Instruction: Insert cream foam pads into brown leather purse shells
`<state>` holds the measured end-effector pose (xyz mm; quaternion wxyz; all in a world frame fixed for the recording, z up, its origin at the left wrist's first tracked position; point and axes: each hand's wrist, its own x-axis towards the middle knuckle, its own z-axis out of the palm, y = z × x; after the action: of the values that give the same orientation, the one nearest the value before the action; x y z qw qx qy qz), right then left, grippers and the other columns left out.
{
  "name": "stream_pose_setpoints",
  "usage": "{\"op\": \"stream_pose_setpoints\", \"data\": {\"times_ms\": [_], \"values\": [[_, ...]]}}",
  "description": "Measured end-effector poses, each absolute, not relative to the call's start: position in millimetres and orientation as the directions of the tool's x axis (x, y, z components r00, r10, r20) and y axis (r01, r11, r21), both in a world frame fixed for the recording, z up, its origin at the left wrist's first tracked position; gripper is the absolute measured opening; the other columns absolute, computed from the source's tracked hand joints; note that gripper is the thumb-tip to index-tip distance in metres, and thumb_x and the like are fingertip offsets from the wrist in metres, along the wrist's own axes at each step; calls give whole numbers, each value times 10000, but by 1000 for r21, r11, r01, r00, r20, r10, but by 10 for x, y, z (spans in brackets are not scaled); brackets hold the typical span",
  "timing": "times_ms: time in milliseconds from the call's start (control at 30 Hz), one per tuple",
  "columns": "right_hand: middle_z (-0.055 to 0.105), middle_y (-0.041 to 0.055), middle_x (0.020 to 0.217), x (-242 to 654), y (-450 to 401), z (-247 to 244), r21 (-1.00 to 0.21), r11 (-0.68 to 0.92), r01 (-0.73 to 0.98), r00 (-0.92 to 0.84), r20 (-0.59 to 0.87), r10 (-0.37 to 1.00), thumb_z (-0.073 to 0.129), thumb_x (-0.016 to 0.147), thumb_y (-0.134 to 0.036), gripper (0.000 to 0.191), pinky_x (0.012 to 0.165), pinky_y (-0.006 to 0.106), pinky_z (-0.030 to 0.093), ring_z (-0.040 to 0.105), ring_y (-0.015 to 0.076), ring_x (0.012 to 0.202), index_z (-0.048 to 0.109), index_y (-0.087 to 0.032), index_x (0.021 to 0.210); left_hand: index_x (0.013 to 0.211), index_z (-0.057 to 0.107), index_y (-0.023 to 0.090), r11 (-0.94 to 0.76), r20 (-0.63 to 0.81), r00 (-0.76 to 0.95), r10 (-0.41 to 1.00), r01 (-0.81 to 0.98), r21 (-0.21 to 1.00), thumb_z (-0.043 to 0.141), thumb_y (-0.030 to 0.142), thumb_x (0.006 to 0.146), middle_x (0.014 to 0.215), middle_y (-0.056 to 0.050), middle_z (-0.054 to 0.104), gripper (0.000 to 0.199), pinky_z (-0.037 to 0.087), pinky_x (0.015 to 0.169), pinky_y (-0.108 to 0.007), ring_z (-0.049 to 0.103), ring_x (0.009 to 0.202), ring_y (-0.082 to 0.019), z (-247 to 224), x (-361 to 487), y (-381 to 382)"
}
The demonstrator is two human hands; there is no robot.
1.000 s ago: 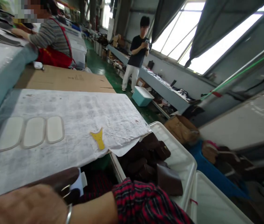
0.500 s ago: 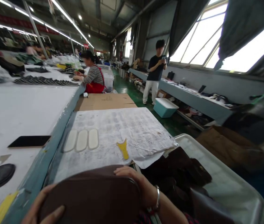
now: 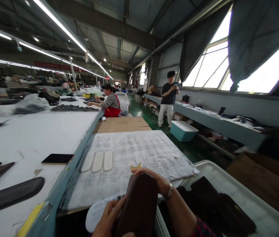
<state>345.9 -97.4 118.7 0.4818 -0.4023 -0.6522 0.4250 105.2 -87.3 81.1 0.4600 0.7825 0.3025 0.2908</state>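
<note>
A dark brown leather piece (image 3: pixel 139 207) with a rounded end stands tilted between my hands, its narrow side towards me. Low on its left side, my left hand (image 3: pixel 109 215) grips it with fingers and thumb. My right hand (image 3: pixel 154 179) is wrapped over its upper right end. Just beyond my right fingers a yellow piece (image 3: pixel 135 166) shows partly on the white-covered board (image 3: pixel 154 144). Three pale oval pieces (image 3: pixel 98 162) lie on that board's left part. A white rounded piece (image 3: pixel 93 214) is beside my left hand.
A white bin (image 3: pixel 208 164) of dark brown pieces stands at right. On the left table (image 3: pixel 62 131) are a phone (image 3: pixel 58 158) and a long black piece (image 3: pixel 13 194). Ahead, one person (image 3: pixel 112 102) sits at the table and another (image 3: pixel 169 98) stands near a teal box (image 3: pixel 183 131).
The brown piece has turned from its broad face to a narrow, more upright view, and both hands have turned with it. The camera view has tilted up and shifted left. The white rounded piece now shows.
</note>
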Motion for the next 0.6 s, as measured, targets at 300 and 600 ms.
{"op": "stream_pose_setpoints", "data": {"times_ms": [300,600], "values": [[624,32,970,2834,-793,1236,-977,205,-52,32,204,979,591,735,-281,312,817,345,437,572,198,901,596,-225,1042,1112,553,235,-308,218,517,828,95,947,529,378,782,988,-41,550,360,430,840,-305,517,956,-208,1185,1163,-672],[638,47,987,2605,-929,1177,-978,155,-138,151,134,979,443,823,-360,318,887,384,410,568,214,946,620,-197,1031,1112,560,241,-165,139,516,845,4,986,462,375,837,1032,-28,560,321,397,865,-291,512,940,-182,1022,1016,-766]]}}
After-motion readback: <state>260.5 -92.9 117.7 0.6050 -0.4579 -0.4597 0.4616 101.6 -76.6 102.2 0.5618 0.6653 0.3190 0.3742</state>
